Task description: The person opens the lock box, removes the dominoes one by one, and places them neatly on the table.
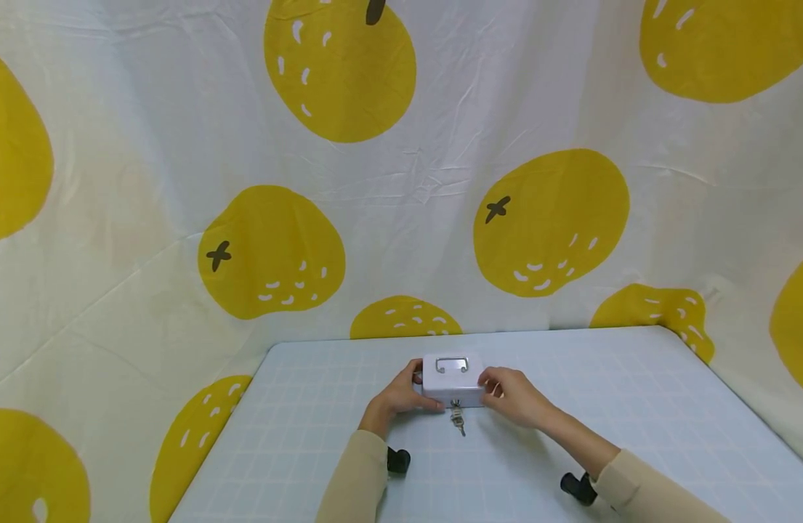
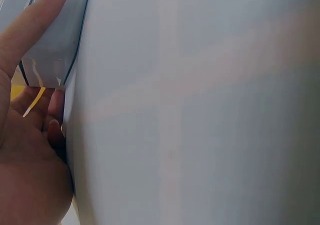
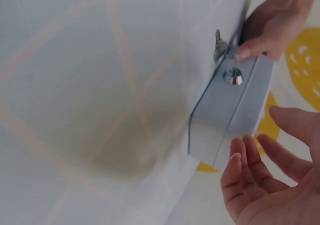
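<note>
I see soft, even light, faint shine on the curtain (image 1: 427, 181), a hazy shadow (image 3: 130, 150) across the desk (image 1: 296, 421); the left wrist view blurs.

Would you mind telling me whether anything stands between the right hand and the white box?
Nothing visible does: the right hand is at the right side of the white box, and the keys are at its front, not between them.

Box (image 1: 434, 381), on table (image 1: 296, 450), towards its rear edge; handle (image 1: 453, 359), atop box; keys (image 1: 458, 420), before box, at front lock (image 3: 233, 76); left hand (image 1: 401, 392), box's left; right hand (image 1: 517, 398), box's right; cloth (image 1: 427, 240), behind table.
</note>
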### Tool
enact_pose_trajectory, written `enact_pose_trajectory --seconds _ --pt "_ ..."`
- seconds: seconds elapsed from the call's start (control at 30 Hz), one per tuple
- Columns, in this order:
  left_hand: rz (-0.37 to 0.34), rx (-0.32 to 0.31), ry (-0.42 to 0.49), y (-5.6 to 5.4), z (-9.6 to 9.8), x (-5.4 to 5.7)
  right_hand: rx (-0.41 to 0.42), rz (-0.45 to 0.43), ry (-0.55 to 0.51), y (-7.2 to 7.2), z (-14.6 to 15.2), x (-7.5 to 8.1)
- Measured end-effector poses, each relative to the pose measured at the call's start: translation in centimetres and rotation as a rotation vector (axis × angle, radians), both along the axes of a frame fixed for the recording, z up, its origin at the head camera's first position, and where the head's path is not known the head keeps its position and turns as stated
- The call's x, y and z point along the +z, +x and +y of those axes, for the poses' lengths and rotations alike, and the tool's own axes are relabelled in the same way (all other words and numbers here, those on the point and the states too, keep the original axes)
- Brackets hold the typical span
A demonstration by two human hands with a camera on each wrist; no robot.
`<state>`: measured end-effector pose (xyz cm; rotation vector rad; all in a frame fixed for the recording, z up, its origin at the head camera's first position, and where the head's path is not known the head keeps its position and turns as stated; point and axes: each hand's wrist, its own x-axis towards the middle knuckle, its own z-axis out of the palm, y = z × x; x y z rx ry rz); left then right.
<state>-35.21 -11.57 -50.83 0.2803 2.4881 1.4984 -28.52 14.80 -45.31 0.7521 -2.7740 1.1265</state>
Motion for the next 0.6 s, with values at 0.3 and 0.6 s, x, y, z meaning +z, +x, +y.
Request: enact_pose_trajectory --seconds 0.3,0.6 --pt "0.000 -0.003 -0.011 0.0 0.0 0.1 -0.029 -0.037 -0.009 -1.8 0.9 -0.5" --pt "0.000 -0.007 -0.015 -0.2 0.0 -0.1 -0.055 -0.168 -0.055 -3.9 1.4 -1.8"
